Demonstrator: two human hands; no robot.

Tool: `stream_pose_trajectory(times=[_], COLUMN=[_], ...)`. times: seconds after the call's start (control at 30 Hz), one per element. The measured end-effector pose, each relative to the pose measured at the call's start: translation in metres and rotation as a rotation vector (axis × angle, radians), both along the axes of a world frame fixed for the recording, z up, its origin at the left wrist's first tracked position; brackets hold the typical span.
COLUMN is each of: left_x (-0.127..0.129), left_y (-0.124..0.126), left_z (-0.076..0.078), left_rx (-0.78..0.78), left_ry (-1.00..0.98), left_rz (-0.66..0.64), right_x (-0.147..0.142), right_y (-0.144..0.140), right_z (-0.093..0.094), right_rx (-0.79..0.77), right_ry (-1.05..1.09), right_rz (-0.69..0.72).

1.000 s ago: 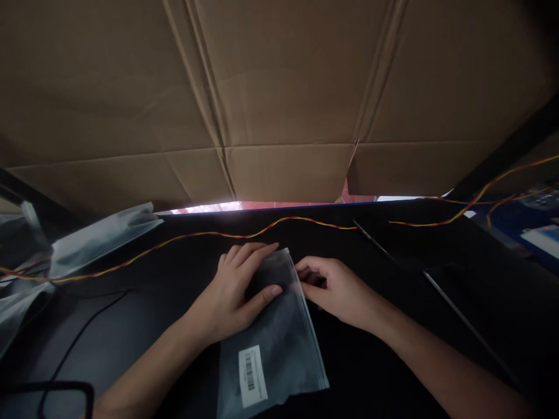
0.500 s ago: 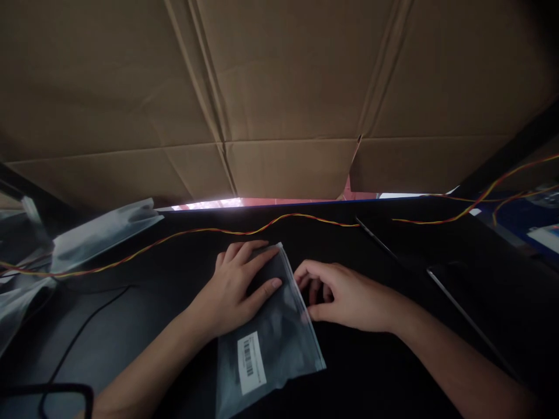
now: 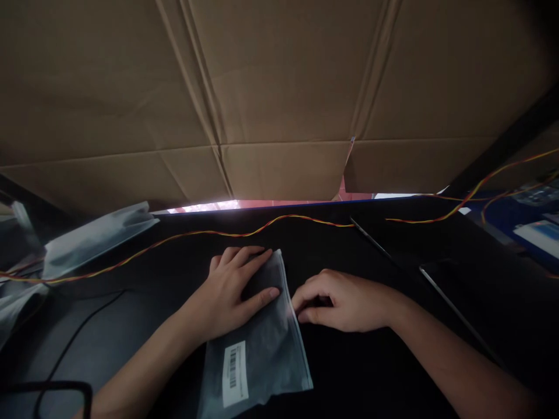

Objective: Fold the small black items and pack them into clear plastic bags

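A frosted zip bag [image 3: 271,361] with a white barcode label [image 3: 234,373] lies on the black tabletop, its zip edge facing right. My left hand [image 3: 236,291] rests flat over the bag's upper left part, fingers spread and thumb stretched across the plastic. At the zip edge, my right hand [image 3: 340,299] has its fingers curled and the thumb and fingertips closed together on the bag's rim. The fingertips are partly hidden by the bag's edge.
A twisted red and yellow wire [image 3: 209,233] crosses the table behind the bag. Two dark flat devices [image 3: 458,314] lie at the right. Another frosted bag [image 3: 96,238] is at the back left, near a black cable [image 3: 87,320]. Brown cardboard [image 3: 279,87] hangs behind.
The bag has turned slightly, its lower end swinging left. My right hand's fingers have closed more at the zip edge. My left hand stays flat on the bag.
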State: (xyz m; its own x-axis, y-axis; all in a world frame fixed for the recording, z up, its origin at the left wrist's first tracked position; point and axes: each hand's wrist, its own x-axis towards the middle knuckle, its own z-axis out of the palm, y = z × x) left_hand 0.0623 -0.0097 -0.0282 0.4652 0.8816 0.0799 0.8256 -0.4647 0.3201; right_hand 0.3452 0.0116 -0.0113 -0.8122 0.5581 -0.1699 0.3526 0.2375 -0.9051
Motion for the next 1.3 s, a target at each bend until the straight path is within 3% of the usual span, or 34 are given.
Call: stream_pose_trajectory(times=[0.13,0.23,0.47,0.57,0.73,1.0,1.3], left_x=[0.001,0.004,0.007,0.006,0.003,0.016,0.02], left_y=[0.0,-0.001,-0.002,0.0,0.004,-0.01,-0.013], left_z=[0.005,0.006,0.003,0.004,0.009,0.023,0.021], left_rx=[0.001,0.026,0.03,0.007,-0.065,-0.201,-0.221], left_ry=[-0.043,-0.059,-0.07,-0.141,-0.39,-0.456,-0.528], left_rz=[-0.007,0.0,-0.006,0.006,0.1,0.024,0.013], right_x=[-0.004,-0.009,-0.022,-0.018,-0.012,-0.036,-0.037], right_y=[0.0,-0.003,-0.021,-0.016,0.003,-0.016,-0.019], right_z=[-0.005,-0.011,-0.023,-0.024,-0.021,-0.018,-0.013], right_rx=[0.285,0.456,0.556,0.509,0.344,0.214,0.173], right_ry=[-0.045,-0.043,-0.136,-0.063,0.109,0.184,0.214], right_rz=[-0.273,-0.262,-0.266,-0.273,-0.512,-0.471,-0.411])
